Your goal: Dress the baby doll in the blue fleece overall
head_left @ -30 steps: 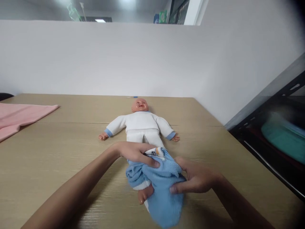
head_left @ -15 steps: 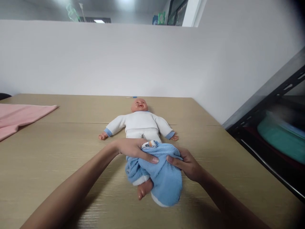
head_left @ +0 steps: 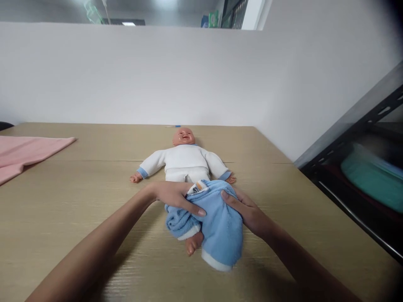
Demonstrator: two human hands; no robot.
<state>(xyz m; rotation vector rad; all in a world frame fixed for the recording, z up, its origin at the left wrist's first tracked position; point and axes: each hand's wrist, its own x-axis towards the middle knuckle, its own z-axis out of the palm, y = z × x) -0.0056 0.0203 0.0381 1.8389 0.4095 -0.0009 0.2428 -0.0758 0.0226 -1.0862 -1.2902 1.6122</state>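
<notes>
We are seeing a pink cloth [head_left: 31, 152] lying on the table [head_left: 94, 191] near its left edge, partly running out of view. At the far edge, near the middle, we are spotting a thin item with a blue end [head_left: 178, 126], too small to name. Past the far left corner, a dark rounded shape [head_left: 4, 125] is peeking in. Behind the far edge a pale wall [head_left: 141, 75] is rising, and through the opening above it a green package [head_left: 213, 19] is showing. Beyond the right edge a black rack [head_left: 321, 158] is holding a blurred teal object [head_left: 370, 180].
</notes>
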